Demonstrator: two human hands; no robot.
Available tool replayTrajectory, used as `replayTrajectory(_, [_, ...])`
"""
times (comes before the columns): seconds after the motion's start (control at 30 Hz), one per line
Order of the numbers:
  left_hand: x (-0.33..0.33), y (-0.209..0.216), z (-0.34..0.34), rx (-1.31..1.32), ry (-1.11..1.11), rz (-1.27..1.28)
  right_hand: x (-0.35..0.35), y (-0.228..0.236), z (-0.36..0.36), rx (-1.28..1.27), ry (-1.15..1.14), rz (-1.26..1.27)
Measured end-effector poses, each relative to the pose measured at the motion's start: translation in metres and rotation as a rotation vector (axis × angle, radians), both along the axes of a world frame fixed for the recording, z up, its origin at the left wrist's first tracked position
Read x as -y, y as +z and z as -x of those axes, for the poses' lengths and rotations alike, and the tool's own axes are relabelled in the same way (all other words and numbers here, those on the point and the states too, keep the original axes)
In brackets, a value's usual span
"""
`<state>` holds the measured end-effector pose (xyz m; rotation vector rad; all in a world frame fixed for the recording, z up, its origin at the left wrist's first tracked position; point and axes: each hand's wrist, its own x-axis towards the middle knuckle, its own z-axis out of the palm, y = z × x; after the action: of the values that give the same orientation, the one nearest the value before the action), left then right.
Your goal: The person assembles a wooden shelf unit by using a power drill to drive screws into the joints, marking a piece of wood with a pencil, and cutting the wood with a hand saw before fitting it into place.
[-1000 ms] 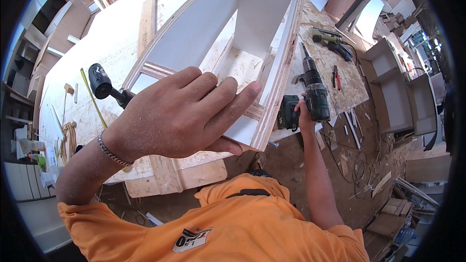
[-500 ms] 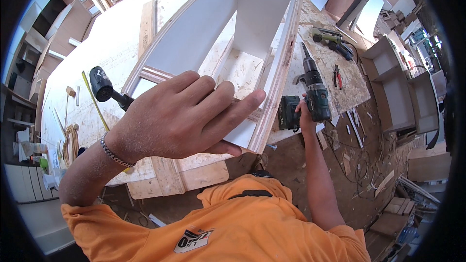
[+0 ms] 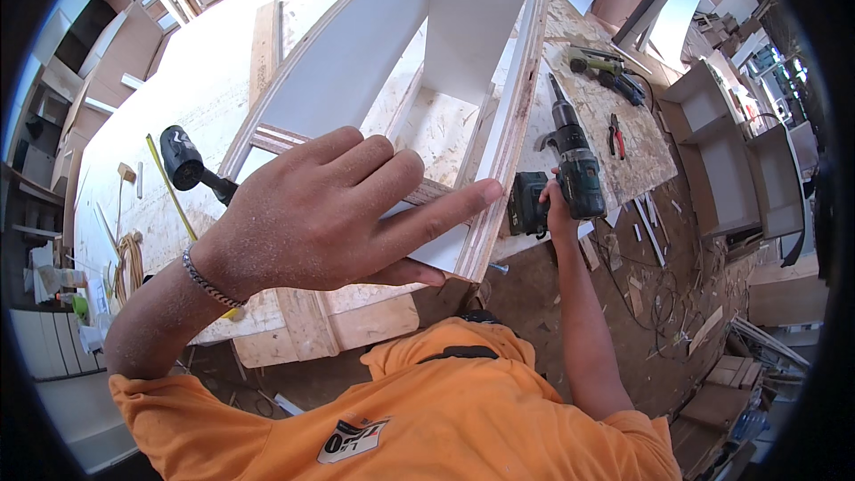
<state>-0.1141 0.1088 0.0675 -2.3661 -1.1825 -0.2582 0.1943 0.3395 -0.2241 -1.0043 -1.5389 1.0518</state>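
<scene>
My left hand (image 3: 312, 214) is closed above the near end of a white, open plywood cabinet box (image 3: 365, 62). Its index finger stretches out to the box's right side panel, and the thumb shows low by the front edge. From under the heel of this hand comes the short dark neck of a black-headed mallet (image 3: 183, 158). The curled fingers hide the rest of its handle. My right hand (image 3: 558, 212) grips a dark green cordless drill (image 3: 583, 183) beside the box. The drill's bit points away from me, and its battery lies toward the box.
Red-handled pliers (image 3: 616, 136) and a green power tool (image 3: 597, 62) lie on the worktable (image 3: 134, 214) at the right. A yellow tape measure (image 3: 172, 187) stretches along the left. Brown shelving (image 3: 717, 169) stands beyond the table. Offcuts and cables litter the floor (image 3: 641, 303).
My left index finger has shifted slightly right and down, closer to the side panel's edge. The view has moved a little; my right hand keeps its grip on the drill.
</scene>
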Motion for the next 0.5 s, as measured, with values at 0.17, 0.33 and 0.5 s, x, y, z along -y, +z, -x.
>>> replayTrajectory(0.17, [-0.0001, -0.0007, 0.0024, -0.01, -0.012, 0.005, -0.0016, -0.003, -0.0024, 0.002, 0.012, 0.01])
replayTrajectory(0.33, [-0.0002, 0.0004, 0.0029, 0.0, -0.027, 0.025, -0.0002, -0.0005, -0.0003, -0.01, 0.015, 0.032])
replayTrajectory(0.5, [-0.0014, 0.0001, 0.0021, 0.014, -0.037, 0.029, -0.0018, -0.0033, -0.0027, 0.0, 0.011, 0.015])
